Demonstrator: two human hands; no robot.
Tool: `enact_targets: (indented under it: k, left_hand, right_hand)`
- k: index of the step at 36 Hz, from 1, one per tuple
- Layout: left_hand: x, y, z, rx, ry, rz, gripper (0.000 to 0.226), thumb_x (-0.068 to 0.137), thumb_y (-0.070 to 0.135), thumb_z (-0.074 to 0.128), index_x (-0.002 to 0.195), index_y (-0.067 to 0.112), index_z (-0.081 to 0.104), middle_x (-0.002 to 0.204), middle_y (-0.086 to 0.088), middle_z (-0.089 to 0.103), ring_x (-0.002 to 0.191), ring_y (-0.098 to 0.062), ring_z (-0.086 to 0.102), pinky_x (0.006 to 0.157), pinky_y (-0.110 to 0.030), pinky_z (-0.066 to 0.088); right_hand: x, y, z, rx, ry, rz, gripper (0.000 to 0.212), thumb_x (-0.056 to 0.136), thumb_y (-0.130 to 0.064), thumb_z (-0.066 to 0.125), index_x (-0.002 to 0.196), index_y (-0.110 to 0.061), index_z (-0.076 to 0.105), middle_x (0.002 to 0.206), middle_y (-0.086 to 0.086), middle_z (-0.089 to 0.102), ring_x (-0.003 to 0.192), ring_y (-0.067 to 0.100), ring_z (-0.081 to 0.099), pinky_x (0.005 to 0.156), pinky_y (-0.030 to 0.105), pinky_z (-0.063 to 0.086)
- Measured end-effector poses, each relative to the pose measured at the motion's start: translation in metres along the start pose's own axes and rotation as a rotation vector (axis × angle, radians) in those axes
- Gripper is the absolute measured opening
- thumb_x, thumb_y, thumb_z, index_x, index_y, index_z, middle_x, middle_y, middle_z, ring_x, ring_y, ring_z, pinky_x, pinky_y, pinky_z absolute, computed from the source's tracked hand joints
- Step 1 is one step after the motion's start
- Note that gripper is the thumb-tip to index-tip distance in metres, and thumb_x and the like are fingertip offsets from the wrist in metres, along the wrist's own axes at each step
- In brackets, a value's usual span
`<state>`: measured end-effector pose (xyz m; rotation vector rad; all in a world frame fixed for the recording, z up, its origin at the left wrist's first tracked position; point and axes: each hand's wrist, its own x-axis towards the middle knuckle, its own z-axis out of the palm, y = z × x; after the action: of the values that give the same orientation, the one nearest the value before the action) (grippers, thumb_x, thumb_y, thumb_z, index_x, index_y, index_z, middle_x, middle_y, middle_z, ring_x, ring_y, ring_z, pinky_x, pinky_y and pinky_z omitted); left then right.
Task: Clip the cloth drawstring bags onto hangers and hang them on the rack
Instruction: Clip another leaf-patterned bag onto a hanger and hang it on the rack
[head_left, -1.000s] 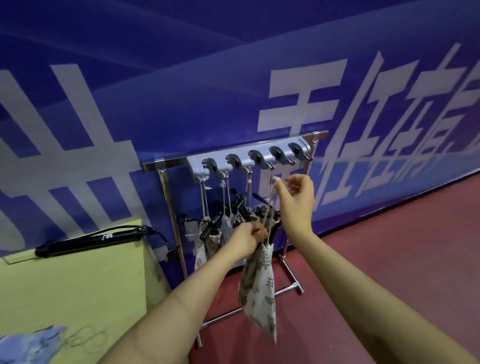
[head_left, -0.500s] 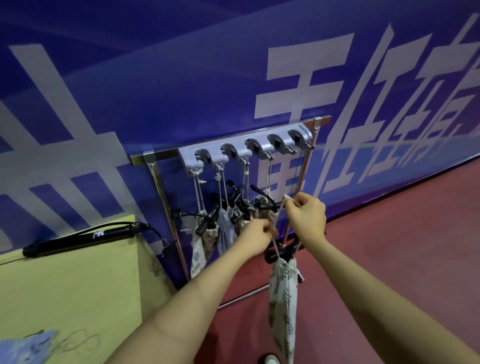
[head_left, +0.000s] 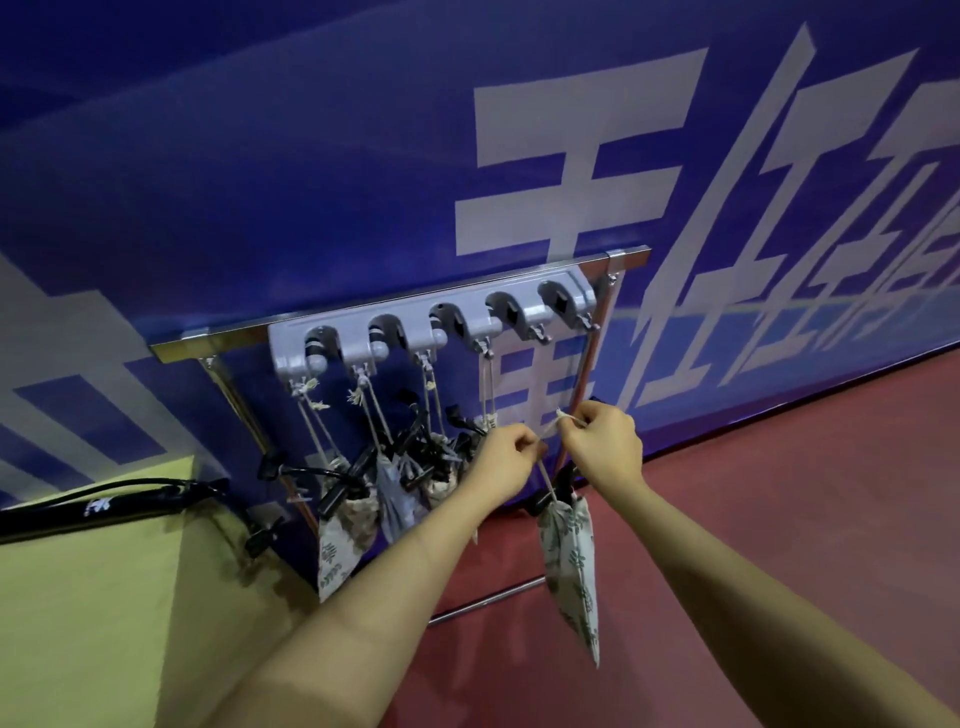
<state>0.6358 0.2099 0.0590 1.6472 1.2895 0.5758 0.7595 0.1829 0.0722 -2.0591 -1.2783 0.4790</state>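
- Four cloth drawstring bags already hanging by their cords from the grey plastic hook strip (head_left: 415, 332) on the chrome rack (head_left: 613, 332), occupying the four leftmost hook positions
- Black clip hangers (head_left: 415, 462) bunched among those hung bags, tangled closely enough that counting them is not possible
- Leftmost of the hung set: a beige patterned cloth bag (head_left: 337, 540), with a grey-blue cloth bag (head_left: 395, 504) just beside it; the two others mostly hidden behind the left forearm
- Two rightmost grey hooks (head_left: 566, 306) on the strip apparently bare, so room left for more
- Fifth bag in hand: a white cloth drawstring bag with green leaf print (head_left: 571, 561), dangling below both hands, in front of the rack's right post, with a black clip (head_left: 545, 501) at its mouth
- Left hand (head_left: 498, 462) curled, pinching the white cord (head_left: 545, 473) just above the bag
- Right hand (head_left: 602, 452) curled, pinching the upper end of the same cord, near its frayed knot
- Cord stretched between the two hands, not yet on any hook; likely being readied for the next free hook
- Judged well past halfway at the rack itself; how many bags wait elsewhere cannot be told
- Yellow table (head_left: 93, 597) at left, with a black rod-like tool (head_left: 104, 506) on its far edge
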Motion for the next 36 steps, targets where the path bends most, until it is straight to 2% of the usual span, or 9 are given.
enact_targets:
  k: [3,6,9,17,20,23,28,31,36]
  left_hand:
    - [0.015,0.004,0.002,0.013,0.066,-0.006,0.016,0.092,0.009,0.054,0.083,0.004,0.065,0.076,-0.012,0.064,0.073,-0.023,0.059,0.071,-0.031,0.046]
    - [0.032,0.009,0.001,-0.008,0.156,-0.03,0.015,0.093,0.008,0.053,0.085,0.005,0.065,0.085,-0.013,0.07,0.075,-0.021,0.062,0.069,-0.027,0.047]
    - [0.048,0.016,-0.004,-0.008,0.223,-0.036,0.015,0.093,0.011,0.055,0.081,0.014,0.064,0.085,-0.01,0.072,0.082,-0.024,0.066,0.075,-0.034,0.051]
    - [0.089,0.045,-0.01,0.063,0.295,-0.024,0.022,0.096,0.013,0.047,0.089,0.004,0.065,0.085,-0.012,0.068,0.075,-0.02,0.057,0.068,-0.031,0.044]
    - [0.101,0.044,-0.005,0.057,0.332,-0.069,0.023,0.094,0.009,0.044,0.084,-0.001,0.062,0.085,-0.018,0.066,0.078,-0.028,0.058,0.069,-0.039,0.048]
    - [0.104,0.039,0.001,0.068,0.331,-0.122,0.02,0.091,0.003,0.043,0.081,-0.003,0.059,0.08,-0.018,0.061,0.07,-0.024,0.051,0.062,-0.036,0.042]
    - [0.111,0.034,0.003,0.147,0.23,-0.15,0.024,0.091,0.007,0.044,0.072,0.007,0.056,0.074,-0.016,0.058,0.074,-0.029,0.056,0.065,-0.033,0.041]
    - [0.111,0.039,0.001,0.17,0.137,-0.145,0.022,0.094,0.008,0.041,0.083,0.006,0.06,0.083,-0.017,0.06,0.08,-0.027,0.054,0.068,-0.031,0.038]
    - [0.104,0.039,-0.003,0.168,0.165,-0.155,0.034,0.094,0.008,0.039,0.12,0.009,0.061,0.118,-0.016,0.064,0.102,-0.033,0.061,0.084,-0.033,0.049]
  right_hand:
    - [0.017,-0.001,-0.005,-0.01,-0.034,-0.039,0.037,0.086,-0.024,0.057,0.058,-0.015,0.035,0.055,0.003,0.042,0.057,0.023,0.038,0.049,0.029,0.026]
    - [0.04,-0.006,-0.008,0.03,-0.066,-0.089,0.033,0.086,-0.022,0.057,0.059,-0.018,0.038,0.057,0.0,0.046,0.06,0.022,0.039,0.053,0.03,0.028]
    - [0.06,-0.013,-0.008,0.108,-0.08,-0.115,0.023,0.086,-0.021,0.056,0.066,-0.014,0.046,0.057,-0.002,0.045,0.061,0.021,0.041,0.057,0.033,0.032]
    - [0.108,-0.021,0.001,0.319,-0.062,-0.198,0.015,0.096,-0.021,0.051,0.084,-0.013,0.057,0.064,-0.005,0.053,0.059,0.013,0.049,0.059,0.036,0.041]
    - [0.118,-0.018,0.006,0.29,-0.083,-0.23,0.016,0.098,-0.018,0.049,0.086,-0.011,0.058,0.064,-0.004,0.051,0.057,0.012,0.047,0.057,0.033,0.04]
    - [0.125,-0.011,0.014,0.226,-0.091,-0.212,0.016,0.097,-0.018,0.05,0.084,-0.012,0.058,0.063,-0.004,0.051,0.057,0.012,0.049,0.056,0.031,0.039]
    - [0.128,-0.002,0.022,0.121,-0.152,-0.167,0.017,0.097,-0.018,0.05,0.089,-0.008,0.059,0.066,0.002,0.052,0.059,0.018,0.047,0.053,0.031,0.034]
    - [0.125,0.0,0.025,0.097,-0.164,-0.176,0.016,0.097,-0.017,0.049,0.087,-0.01,0.058,0.065,0.001,0.052,0.061,0.021,0.049,0.056,0.033,0.038]
    - [0.12,0.0,0.023,0.05,-0.16,-0.135,0.02,0.097,-0.021,0.05,0.1,-0.007,0.063,0.082,0.006,0.064,0.075,0.024,0.059,0.067,0.04,0.051]
